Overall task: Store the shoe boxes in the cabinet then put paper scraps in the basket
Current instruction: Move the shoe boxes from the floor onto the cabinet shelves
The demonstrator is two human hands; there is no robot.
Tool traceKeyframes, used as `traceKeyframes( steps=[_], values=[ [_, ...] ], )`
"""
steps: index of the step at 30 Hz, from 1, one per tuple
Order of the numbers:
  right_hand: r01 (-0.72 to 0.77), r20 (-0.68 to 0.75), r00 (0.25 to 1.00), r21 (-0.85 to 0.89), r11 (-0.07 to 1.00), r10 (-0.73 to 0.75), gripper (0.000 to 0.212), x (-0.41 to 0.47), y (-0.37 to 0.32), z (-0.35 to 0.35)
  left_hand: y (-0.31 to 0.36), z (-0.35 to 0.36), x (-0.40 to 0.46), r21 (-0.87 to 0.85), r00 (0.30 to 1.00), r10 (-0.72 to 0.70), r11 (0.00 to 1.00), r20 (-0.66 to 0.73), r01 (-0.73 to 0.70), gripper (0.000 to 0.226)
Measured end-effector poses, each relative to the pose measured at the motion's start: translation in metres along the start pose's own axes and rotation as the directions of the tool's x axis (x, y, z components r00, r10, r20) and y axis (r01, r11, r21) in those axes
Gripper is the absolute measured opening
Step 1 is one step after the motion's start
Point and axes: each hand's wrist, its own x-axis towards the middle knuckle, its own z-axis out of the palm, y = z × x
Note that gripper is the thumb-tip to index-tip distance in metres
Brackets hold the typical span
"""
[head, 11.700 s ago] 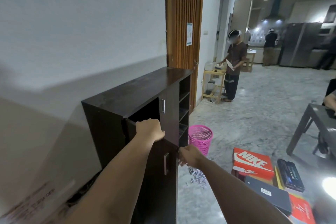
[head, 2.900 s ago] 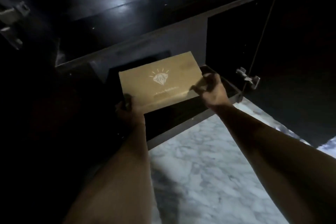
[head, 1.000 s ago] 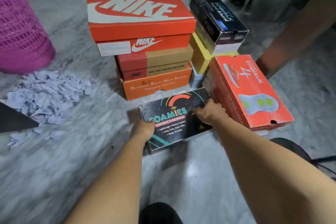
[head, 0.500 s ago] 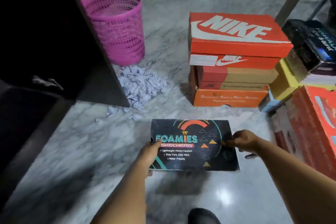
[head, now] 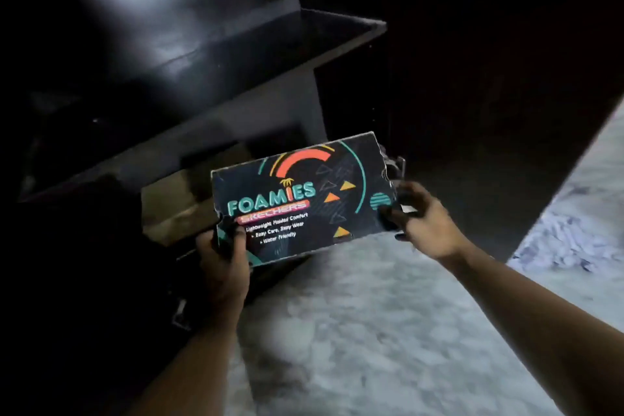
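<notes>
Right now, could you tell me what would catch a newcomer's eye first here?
The black Foamies box, bright with neon print, sits mid-frame, held at its ends by the left hand and right hand. Behind it lies a brown box in the dark cabinet; pale paper scraps show at the right edge.

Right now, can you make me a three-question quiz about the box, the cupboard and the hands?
1. Where is the black shoe box?
A. in front of the cupboard's bottom shelf
B. on top of the cupboard
C. in a basket

2. What colour is the word FOAMIES?
A. yellow
B. teal
C. white

3. How is the box held?
A. left hand only
B. right hand only
C. both hands, one at each end

Answers:
1 A: it is at the low opening of the dark cupboard, partly over a brown box inside.
2 B: the letters are teal.
3 C: the left hand and right hand grip opposite ends.
</notes>
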Motion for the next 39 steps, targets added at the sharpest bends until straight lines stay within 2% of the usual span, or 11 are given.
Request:
traceKeyframes(
  steps=[4,8,10,12,17,20,25,28,32,35,39],
  values=[
    [0.168,-0.045,0.985,0.113,0.979,-0.164,0.03,0.073,-0.038,0.083,0.028,-0.027,0.057,-0.139,0.975,0.012,0.989,-0.221,-0.044,0.047],
    [0.202,0.113,0.969,0.138,0.97,-0.218,0.037,0.115,-0.057,0.146,0.037,-0.048,0.1,-0.281,0.889,-0.127,0.96,-0.439,-0.002,0.065],
    [0.239,0.219,0.941,0.118,0.964,-0.259,0.043,0.13,-0.063,0.173,0.03,-0.054,0.118,-0.332,0.874,-0.22,0.941,-0.433,0.072,0.081],
    [0.257,0.251,0.928,0.104,0.961,-0.276,0.044,0.143,-0.064,0.196,0.023,-0.057,0.127,-0.326,0.875,-0.281,0.933,-0.394,0.153,0.075],
    [0.296,0.139,0.947,-0.013,0.955,-0.291,0.064,0.159,-0.07,0.235,0.021,-0.05,0.148,-0.322,0.901,-0.363,0.904,-0.236,0.28,0.059],
    [0.299,0.092,0.952,-0.079,0.951,-0.292,0.066,0.16,-0.072,0.249,0.046,-0.039,0.155,-0.199,0.853,-0.394,0.917,-0.341,0.345,0.064],
    [0.258,0.066,0.966,-0.171,0.951,-0.25,0.066,0.161,-0.076,0.257,0.057,-0.032,0.145,-0.314,0.895,-0.415,0.882,-0.162,0.352,0.056],
    [0.175,0.004,0.984,-0.167,0.97,-0.176,0.084,0.146,-0.069,0.241,0.045,-0.02,0.13,-0.208,0.902,-0.36,0.926,-0.237,0.315,0.068],
    [0.099,-0.046,0.992,-0.259,0.961,-0.115,0.082,0.111,-0.025,0.18,0.033,0.016,0.08,-0.035,0.937,-0.343,0.939,-0.065,0.341,0.064],
    [0.048,-0.043,0.996,-0.475,0.879,-0.078,0.07,0.076,0.02,0.109,0.03,0.056,0.026,0.141,0.897,-0.422,0.904,0.135,0.404,0.053],
    [-0.099,-0.135,0.991,-0.66,0.745,0.012,0.048,0.003,0.072,-0.008,0.026,0.133,-0.068,0.377,0.742,-0.484,0.866,0.464,0.329,0.047]
  ],
)
